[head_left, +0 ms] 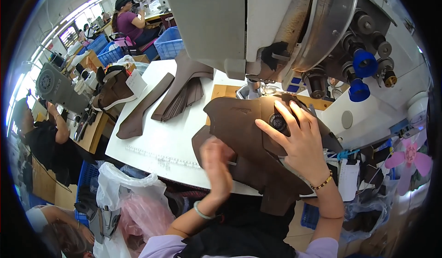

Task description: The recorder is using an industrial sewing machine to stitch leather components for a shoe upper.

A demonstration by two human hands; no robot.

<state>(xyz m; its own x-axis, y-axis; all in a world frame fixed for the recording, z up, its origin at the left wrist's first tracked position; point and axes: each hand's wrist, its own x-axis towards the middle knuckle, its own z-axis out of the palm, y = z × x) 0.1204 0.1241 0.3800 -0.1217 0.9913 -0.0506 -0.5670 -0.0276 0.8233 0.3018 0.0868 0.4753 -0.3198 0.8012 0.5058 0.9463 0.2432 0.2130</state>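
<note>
A dark brown shoe-upper piece (pixel 235 120) lies under the sewing machine head (pixel 258 32), its lower part hanging over the table's near edge. My right hand (pixel 301 145) rests on it with fingers spread, beside a round black badge (pixel 277 121). Near the left edge of the piece is my left hand (pixel 216 166), smeared by motion; whether its fingers hold anything is unclear. The sewing foot and needle are mostly hidden behind the machine body. Farther left, a stack of brown pieces (pixel 182 96) and a long curved brown strip (pixel 145 108) lie on the white table (pixel 152 140).
A finished brown shoe (pixel 113 92) stands beyond the table's left side. Plastic bags (pixel 133 202) hang at the near left. Blue thread-stand cones (pixel 363 64) and a pink fan (pixel 410 154) are on the right. Co-workers (pixel 131 25) sit farther back and left.
</note>
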